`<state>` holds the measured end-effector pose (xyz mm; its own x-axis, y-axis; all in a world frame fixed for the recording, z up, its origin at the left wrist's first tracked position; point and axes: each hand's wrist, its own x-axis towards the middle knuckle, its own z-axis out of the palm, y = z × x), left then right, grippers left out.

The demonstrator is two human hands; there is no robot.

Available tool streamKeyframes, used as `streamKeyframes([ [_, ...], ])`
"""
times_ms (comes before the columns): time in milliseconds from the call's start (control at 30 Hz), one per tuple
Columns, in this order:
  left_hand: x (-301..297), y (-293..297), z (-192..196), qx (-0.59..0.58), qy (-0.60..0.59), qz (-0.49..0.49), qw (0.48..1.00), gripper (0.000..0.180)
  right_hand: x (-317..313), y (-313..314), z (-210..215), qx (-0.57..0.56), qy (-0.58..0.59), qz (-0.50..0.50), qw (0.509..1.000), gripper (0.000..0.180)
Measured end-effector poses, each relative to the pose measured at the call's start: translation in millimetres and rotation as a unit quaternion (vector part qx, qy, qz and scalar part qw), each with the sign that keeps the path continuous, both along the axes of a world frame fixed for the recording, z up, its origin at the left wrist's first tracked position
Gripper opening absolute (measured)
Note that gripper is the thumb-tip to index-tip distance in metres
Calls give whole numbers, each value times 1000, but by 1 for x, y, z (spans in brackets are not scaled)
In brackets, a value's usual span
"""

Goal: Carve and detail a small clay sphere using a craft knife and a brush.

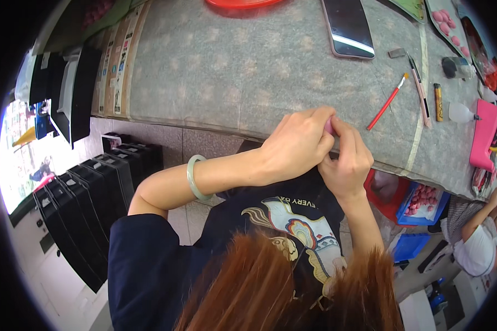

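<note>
- Worktop (pixel 204 71), left and middle: broad open stretch, ahead and leftward of the left hand (pixel 298 142); red dish (pixel 244 2) at the far side.
- Phone (pixel 350 30): flat, beyond the right hand (pixel 347 165); open lane between.
- Red brush (pixel 389 102): aslant, nearest obstacle to the right hand.
- Pen (pixel 419 88): beside brush; narrow gap.
- Yellow tube (pixel 438 102), bottle (pixel 461 112), pink tape dispenser (pixel 484 138): crowding the right side.

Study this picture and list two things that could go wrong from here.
The small pink piece held between the left hand and right hand might slip and fall, since they are at the near edge of the table. The red brush lies near the right hand, which could knock it.
</note>
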<state>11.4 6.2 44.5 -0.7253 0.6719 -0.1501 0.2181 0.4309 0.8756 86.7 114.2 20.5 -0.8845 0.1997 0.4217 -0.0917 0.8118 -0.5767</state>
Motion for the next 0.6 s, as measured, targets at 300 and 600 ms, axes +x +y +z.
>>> streamKeyframes([
  [300,-9,-3,9,16,-38,-10,999,34,-3,7,14,-40,-100,-21,994,38],
  [600,-20,6,16,-76,-94,-24,992,31,-11,4,8,38,-79,-2,996,32],
])
